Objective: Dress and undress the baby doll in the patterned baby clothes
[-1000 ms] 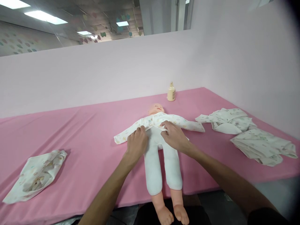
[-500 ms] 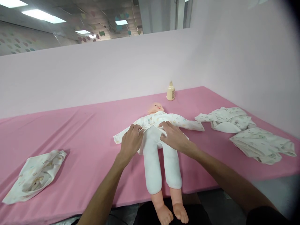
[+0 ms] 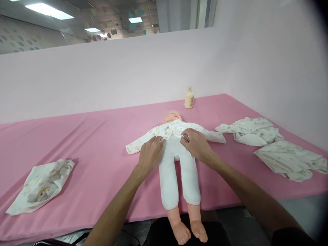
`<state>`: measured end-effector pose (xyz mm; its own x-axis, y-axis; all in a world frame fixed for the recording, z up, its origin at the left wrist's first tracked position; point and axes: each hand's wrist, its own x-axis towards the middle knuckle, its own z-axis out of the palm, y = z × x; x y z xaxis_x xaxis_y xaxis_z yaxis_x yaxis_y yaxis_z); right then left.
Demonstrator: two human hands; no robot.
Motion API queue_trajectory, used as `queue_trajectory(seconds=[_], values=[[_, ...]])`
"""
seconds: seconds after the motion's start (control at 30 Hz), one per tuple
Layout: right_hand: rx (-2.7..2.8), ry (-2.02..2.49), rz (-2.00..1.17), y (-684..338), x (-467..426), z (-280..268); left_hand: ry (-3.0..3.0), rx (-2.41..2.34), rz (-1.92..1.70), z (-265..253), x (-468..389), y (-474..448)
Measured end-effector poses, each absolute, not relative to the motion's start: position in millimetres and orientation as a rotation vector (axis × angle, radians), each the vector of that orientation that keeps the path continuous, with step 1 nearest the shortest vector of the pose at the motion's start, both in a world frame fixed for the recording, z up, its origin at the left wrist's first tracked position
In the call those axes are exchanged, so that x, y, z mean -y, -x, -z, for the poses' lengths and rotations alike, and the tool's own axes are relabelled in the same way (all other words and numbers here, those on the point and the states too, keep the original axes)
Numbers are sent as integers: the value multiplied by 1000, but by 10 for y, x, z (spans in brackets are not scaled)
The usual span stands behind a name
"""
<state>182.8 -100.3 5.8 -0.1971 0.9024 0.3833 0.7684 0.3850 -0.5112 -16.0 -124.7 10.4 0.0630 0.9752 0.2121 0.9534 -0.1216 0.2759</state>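
Note:
A baby doll (image 3: 167, 177) lies on its back on the pink-covered table (image 3: 102, 171), head away from me, feet over the near edge. It wears a white printed baby shirt (image 3: 153, 135) with its sleeves spread out sideways. At the doll's waist my left hand (image 3: 151, 150) pinches a thin white tie string (image 3: 162, 139) of the shirt. Opposite it, on the right side of the belly, my right hand (image 3: 195, 142) is closed on another thin tie string (image 3: 183, 136). The fingertips of both hands are partly hidden.
A cream pump bottle (image 3: 189, 99) stands behind the doll's head. Crumpled printed baby clothes (image 3: 256, 131) and a second cloth piece (image 3: 292, 159) lie at the right. A folded printed cloth (image 3: 42, 186) lies at the left. A pale wall (image 3: 115, 75) rises behind the table.
My hands have drawn the two strings outward, and the crossing loop between them has tightened toward the shirt's front. The whole view has shifted slightly.

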Motion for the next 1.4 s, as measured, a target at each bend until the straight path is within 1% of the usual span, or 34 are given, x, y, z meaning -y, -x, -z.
queue_trajectory(seconds=[0.1, 0.27, 0.6, 0.9, 1.13, 1.4], values=[[1993, 1444, -427, -1880, 1013, -127, -2267, -1995, -534, -109, 1269, 141], [2007, 1477, -583, -1979, 1052, -226, -2318, -2011, -586, -89, 1278, 162], [1932, 1331, -1009, -2037, 1101, -305, -2379, -2039, -602, -67, 1274, 179], [1835, 1361, -1039, -2011, 1083, -297, -2405, -2039, -596, -34, 1268, 173], [1723, 1303, -1099, -1868, 1125, -219, -2818, -1936, -354, 65, 1347, 19], [1698, 1290, -1154, -1796, 1150, -211, -3009, -1827, -361, 127, 1357, -30]])
